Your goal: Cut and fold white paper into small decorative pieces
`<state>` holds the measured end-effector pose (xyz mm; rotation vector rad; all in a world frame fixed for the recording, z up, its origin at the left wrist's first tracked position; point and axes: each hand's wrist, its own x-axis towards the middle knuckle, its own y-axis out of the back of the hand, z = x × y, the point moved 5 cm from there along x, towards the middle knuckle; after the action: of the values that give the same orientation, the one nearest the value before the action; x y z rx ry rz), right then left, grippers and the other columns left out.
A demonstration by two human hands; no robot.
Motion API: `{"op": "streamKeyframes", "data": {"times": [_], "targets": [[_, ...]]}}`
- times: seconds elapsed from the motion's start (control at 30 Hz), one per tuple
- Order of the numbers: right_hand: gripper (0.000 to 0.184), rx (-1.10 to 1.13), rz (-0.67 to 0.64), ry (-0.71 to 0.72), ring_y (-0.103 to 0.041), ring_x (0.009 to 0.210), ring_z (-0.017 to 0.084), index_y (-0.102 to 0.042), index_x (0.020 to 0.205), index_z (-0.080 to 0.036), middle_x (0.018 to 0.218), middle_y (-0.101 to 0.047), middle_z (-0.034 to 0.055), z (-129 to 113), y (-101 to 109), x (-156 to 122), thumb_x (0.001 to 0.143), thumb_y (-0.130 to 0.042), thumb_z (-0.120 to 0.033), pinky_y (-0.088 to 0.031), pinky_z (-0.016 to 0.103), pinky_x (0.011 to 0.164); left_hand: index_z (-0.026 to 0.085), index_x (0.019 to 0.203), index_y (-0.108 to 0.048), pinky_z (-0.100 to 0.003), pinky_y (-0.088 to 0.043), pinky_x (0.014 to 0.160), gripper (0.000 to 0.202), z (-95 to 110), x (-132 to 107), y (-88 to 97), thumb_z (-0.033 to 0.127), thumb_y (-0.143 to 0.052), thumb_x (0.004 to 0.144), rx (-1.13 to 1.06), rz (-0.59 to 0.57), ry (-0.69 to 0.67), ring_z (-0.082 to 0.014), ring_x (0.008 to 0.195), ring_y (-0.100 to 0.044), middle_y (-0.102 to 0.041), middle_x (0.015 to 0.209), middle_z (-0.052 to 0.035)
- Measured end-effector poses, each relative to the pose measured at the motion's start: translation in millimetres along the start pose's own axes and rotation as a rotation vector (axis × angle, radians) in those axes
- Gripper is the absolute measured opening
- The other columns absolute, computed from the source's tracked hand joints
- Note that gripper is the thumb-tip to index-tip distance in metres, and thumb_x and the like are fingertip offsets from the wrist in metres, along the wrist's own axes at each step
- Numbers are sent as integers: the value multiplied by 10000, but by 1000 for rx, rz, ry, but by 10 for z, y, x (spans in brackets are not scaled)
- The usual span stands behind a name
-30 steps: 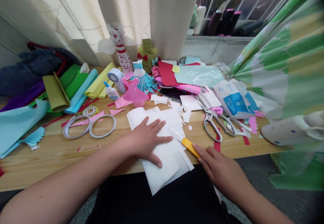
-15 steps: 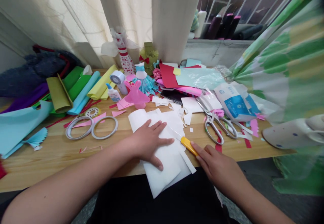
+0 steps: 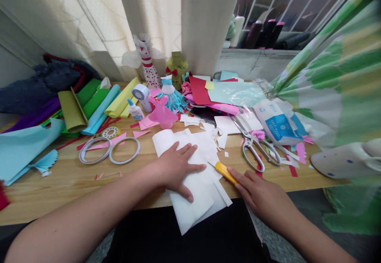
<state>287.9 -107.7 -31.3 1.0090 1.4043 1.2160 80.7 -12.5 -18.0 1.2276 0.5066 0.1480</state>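
Okay, centre frame: left hand (image 3: 178, 169), fingers spread, likely steadying white paper sheets (image 3: 192, 209); right hand (image 3: 257, 189) pinching slim yellow plastic cutter (image 3: 225, 172).

My left hand (image 3: 178, 171) lies flat and spread on white paper (image 3: 198, 209); my right hand (image 3: 253, 187) grips a yellow cutter (image 3: 225, 172), its blade tip (image 3: 209, 163) just beside my left index fingertip (image 3: 203, 167). Scissors (image 3: 247, 135) lie beyond my right hand, and two tape rolls (image 3: 110, 150) beyond my left forearm (image 3: 116, 195).
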Motion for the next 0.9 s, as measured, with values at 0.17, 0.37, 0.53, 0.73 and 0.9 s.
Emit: {"op": "streamKeyframes", "data": {"times": [0.17,0.37,0.53,0.73,0.9], "targets": [[412,7,-5,43,-634,728,196,-385,1341,-355,872,-590,32,81,29,42,931,-347,-364,-428,272,566,377,1368,-334,-630,-104,1004,885,5,0,11,742,-555,592,-5,11,-3,-419,1351,-148,-145,1511,-156],[420,-57,30,34,-623,676,190,-378,1351,-325,865,-584,37,15,-61,56,935,-336,-358,-386,257,509,377,1368,-335,-631,-107,1004,889,12,-1,27,740,-562,589,-5,12,-1,-417,1351,-152,-162,1509,-155],[413,-92,65,30,-615,654,193,-389,1343,-317,845,-588,39,-54,-36,101,935,-339,-354,-344,253,486,368,1366,-345,-636,-116,997,894,20,-8,28,761,-538,586,-3,4,0,-421,1346,-166,-175,1496,-190],[412,-109,48,12,-615,655,192,-392,1343,-312,845,-591,42,-87,-15,145,936,-347,-354,-318,250,482,382,1373,-321,-631,-111,1007,904,-4,2,-6,738,-570,581,9,24,-7,-419,1351,-147,-149,1513,-147],[417,-108,43,-2,-619,681,186,-372,1350,-321,853,-596,40,-98,0,184,934,-364,-342,-305,240,490,379,1374,-319,-631,-98,1010,893,2,10,-10,728,-571,593,-3,9,-3,-417,1355,-132,-128,1517,-145]]}}
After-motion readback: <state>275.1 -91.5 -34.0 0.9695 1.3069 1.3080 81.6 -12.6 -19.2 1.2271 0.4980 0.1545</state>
